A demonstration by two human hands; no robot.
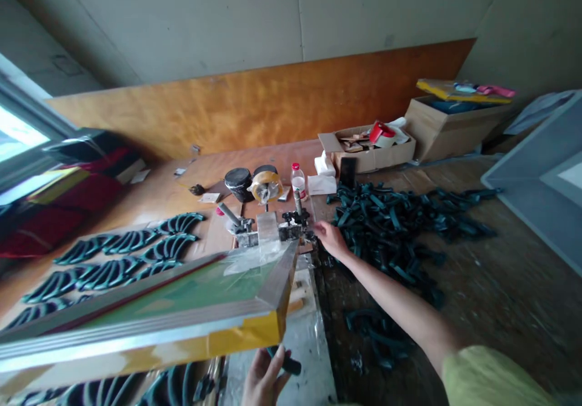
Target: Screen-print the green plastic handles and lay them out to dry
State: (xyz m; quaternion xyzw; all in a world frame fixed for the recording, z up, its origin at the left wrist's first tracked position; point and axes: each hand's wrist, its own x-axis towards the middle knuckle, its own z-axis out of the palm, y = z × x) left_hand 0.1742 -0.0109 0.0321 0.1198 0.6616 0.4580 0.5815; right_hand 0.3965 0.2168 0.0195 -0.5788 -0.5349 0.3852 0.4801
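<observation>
Left hand (262, 379) pinches a dark piece (292, 366), long axis roughly left to right. Right hand (333, 240), grip indistinct, lies nearer the pile (386, 230).

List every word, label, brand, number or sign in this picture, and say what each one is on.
No text can be read.
Red-capped bottle: label too small and blurred to read.
White card near the black tub: any print is too small to make out.
Grey bin: pale patch, no legible lettering.
</observation>
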